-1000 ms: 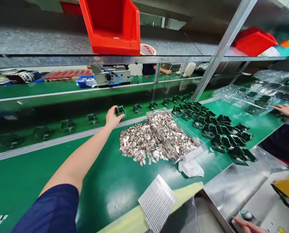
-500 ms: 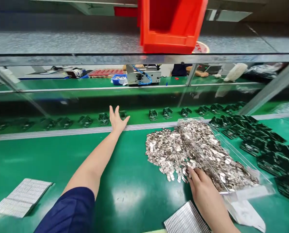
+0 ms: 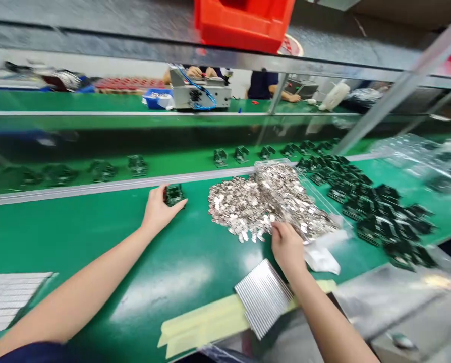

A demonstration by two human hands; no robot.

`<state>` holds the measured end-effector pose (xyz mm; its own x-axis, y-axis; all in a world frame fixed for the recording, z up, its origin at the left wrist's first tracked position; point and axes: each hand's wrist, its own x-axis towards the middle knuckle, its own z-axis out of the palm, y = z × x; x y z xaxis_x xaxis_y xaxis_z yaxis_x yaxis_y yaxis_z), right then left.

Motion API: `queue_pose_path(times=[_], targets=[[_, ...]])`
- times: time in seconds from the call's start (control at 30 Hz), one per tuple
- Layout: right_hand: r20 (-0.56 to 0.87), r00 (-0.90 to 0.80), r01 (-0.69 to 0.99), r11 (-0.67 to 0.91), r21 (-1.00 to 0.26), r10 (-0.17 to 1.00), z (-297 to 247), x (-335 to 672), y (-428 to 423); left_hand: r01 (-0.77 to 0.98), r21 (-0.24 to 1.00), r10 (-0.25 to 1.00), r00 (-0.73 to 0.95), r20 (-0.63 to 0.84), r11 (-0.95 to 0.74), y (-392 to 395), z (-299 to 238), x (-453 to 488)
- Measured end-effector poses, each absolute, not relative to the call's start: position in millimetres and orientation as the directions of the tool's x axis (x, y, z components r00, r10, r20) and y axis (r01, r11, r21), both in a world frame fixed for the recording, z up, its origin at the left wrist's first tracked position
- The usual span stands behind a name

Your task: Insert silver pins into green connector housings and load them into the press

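Observation:
My left hand [image 3: 158, 212] grips a small dark green circuit board [image 3: 173, 194] and holds it just above the green bench, near the metal rail [image 3: 77, 190]. My right hand [image 3: 289, 247] rests at the near edge of a big heap of small shiny metal clips [image 3: 248, 204], fingers down among the pieces; whether it holds any I cannot tell. Part of the heap lies in an open clear plastic bag [image 3: 316, 199].
More boards ride the conveyor belt [image 3: 59, 174] behind the rail and lie piled at the right [image 3: 380, 212]. A ribbed silver block [image 3: 263, 296] lies by my right wrist, another sheet [image 3: 6, 297] at far left. Red bin [image 3: 244, 22] on the shelf overhead. People work across the line.
My left hand has drawn back from the conveyor with a board in its fingers, onto the near bench. My right hand stays at the clip heap. The view has shifted.

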<state>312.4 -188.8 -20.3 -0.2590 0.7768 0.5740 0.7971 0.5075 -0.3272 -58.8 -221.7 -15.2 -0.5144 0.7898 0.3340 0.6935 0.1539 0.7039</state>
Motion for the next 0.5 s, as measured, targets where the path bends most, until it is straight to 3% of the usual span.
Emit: queue_pose_path(times=[0.23, 0.37, 0.43, 0.5], targets=[[0.439, -0.236, 0.861, 0.396, -0.319, 0.867, -12.5, 319.5, -208.6, 0.753, 0.607, 0.91, -0.399, 0.113, 0.254, -282.3, -17.2, -47.9], [0.352, -0.219, 0.9, 0.328, -0.289, 0.91, -12.6, 308.9, -210.5, 0.78, 0.577, 0.928, -0.36, 0.099, 0.241, -283.2, -14.2, -48.9], [0.317, -0.198, 0.915, 0.291, -0.279, 0.928, -13.7, 301.3, -203.8, 0.762, 0.61, 0.925, -0.361, 0.12, 0.218, -282.5, -15.1, -49.9], [0.296, -0.182, 0.92, 0.269, -0.285, 0.938, -13.9, 295.6, -196.2, 0.666, 0.726, 0.908, -0.393, 0.144, 0.173, -282.9, -16.1, -46.9]])
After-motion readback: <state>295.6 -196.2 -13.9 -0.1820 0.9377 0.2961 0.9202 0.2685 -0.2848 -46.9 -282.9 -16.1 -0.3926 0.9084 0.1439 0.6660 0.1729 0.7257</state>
